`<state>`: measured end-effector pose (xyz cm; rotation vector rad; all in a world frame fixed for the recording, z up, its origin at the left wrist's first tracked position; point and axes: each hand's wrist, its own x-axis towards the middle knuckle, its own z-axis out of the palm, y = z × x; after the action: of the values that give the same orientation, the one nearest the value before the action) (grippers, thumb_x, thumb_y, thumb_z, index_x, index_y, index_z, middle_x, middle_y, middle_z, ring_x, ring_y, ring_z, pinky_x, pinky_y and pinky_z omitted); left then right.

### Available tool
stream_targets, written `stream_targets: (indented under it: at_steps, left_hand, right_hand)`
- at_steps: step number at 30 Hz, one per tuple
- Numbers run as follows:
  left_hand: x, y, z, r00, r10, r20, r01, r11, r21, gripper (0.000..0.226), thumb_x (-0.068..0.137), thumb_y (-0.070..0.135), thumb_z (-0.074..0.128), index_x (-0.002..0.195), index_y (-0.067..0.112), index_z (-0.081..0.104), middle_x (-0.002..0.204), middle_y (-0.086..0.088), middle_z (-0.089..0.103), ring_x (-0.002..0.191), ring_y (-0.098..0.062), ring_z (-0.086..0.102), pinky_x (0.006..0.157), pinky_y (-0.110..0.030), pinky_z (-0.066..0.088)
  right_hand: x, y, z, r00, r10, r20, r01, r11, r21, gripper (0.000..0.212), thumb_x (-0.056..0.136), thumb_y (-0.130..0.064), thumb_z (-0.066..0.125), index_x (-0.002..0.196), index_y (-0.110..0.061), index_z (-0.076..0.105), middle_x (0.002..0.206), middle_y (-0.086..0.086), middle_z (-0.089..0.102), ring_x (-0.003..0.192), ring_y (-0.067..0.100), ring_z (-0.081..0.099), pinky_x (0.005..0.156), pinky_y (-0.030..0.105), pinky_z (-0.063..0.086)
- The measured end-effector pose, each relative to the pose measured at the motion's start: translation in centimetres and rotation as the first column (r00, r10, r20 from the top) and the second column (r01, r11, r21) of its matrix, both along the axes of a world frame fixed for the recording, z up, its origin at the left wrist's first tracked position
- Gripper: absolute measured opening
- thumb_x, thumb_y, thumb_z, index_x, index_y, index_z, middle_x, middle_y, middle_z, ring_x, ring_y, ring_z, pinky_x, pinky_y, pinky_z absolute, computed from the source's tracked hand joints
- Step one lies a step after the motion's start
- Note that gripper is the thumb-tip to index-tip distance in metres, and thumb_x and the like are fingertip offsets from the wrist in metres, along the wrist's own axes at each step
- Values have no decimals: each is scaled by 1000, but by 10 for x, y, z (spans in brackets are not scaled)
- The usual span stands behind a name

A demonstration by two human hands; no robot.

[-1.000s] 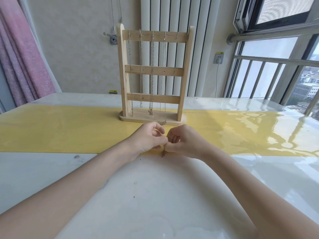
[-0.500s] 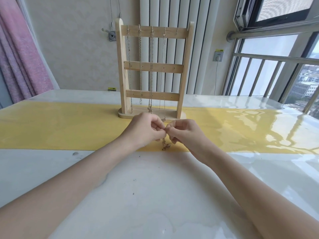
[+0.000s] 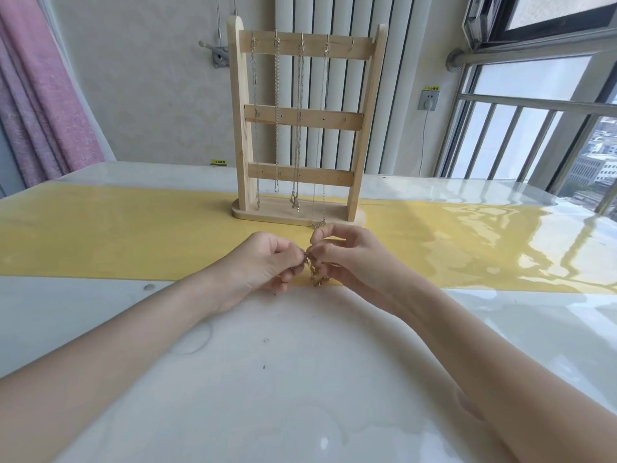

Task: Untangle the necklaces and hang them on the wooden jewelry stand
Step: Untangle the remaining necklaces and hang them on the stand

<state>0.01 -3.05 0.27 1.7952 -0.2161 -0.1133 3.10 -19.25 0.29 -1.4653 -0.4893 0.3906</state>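
A wooden jewelry stand (image 3: 302,118) stands upright on the yellow runner (image 3: 100,235), with several chains (image 3: 298,128) hanging from hooks on its top bar; the rightmost hook is bare. Just in front of the stand, my left hand (image 3: 263,265) and my right hand (image 3: 347,259) meet fingertip to fingertip. Both pinch a small gold necklace (image 3: 314,270) that dangles in a bunch between them, its lower end near the runner's front edge.
A glossy white table (image 3: 300,379) spreads toward me. Pink curtain (image 3: 43,95) at the left, white radiator behind the stand, window railing (image 3: 534,135) at the right. A wall socket (image 3: 428,100) sits right of the stand.
My hands have risen slightly and the right fingers have spread more, with the necklace still bunched between them. The view has tilted a little, the stand sitting lower in frame.
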Motion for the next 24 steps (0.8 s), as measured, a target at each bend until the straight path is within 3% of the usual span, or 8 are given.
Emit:
stream_targets:
  at_steps: [2,4,9,12,16,19,24]
  left_hand:
    - [0,0,1,995,39,91,-51,989,136,21,89,3,57,69,11,57,50,10,53,45,-6,45,48,-17,40]
    - [0,-1,3,986,45,159,-71,985,158,20,86,4,60,68,12,57,50,10,56,48,-6,50,53,-16,42]
    - [-2,-1,4,982,110,155,-108,994,-22,23,87,-9,51,71,6,57,56,7,62,54,-2,56,55,-15,48]
    - [-5,-2,1,983,117,140,-109,992,-65,26,84,-14,50,70,8,53,53,7,60,50,-3,55,53,-14,46]
    - [-3,-4,-3,983,153,104,-139,982,-127,25,86,-10,51,72,11,52,60,2,55,53,-7,50,52,-15,44]
    - [0,-6,-5,984,167,59,-154,972,-178,23,87,-6,51,73,13,53,63,1,50,55,-7,44,52,-16,44]
    - [2,-7,-4,984,175,17,-165,956,-241,22,87,-4,48,73,13,52,54,8,45,55,-7,41,50,-17,44]
  right_hand:
    - [0,0,1,990,62,-125,-53,996,71,22,88,12,49,83,-9,49,65,10,50,58,19,42,57,25,39]
    - [0,-1,3,989,55,-139,-44,996,81,24,88,13,49,83,-10,47,68,12,51,59,19,45,54,23,41]
    - [-4,3,4,994,-65,82,67,998,-18,24,85,13,55,85,-9,48,65,1,54,62,17,56,60,24,45]
    - [-9,8,3,966,-102,239,127,988,-91,24,83,15,55,86,-8,48,67,0,51,56,14,55,55,22,44]
    - [-9,11,0,948,-126,292,170,977,-129,27,81,13,56,83,-13,53,76,-3,53,66,17,53,62,27,41]
    - [-7,12,-3,930,-136,340,211,958,-193,24,82,8,59,82,-16,59,79,-4,58,66,11,55,60,20,42]
    - [-5,13,-4,911,-178,371,263,945,-194,14,85,2,64,83,-12,63,78,1,63,70,15,58,59,18,44]
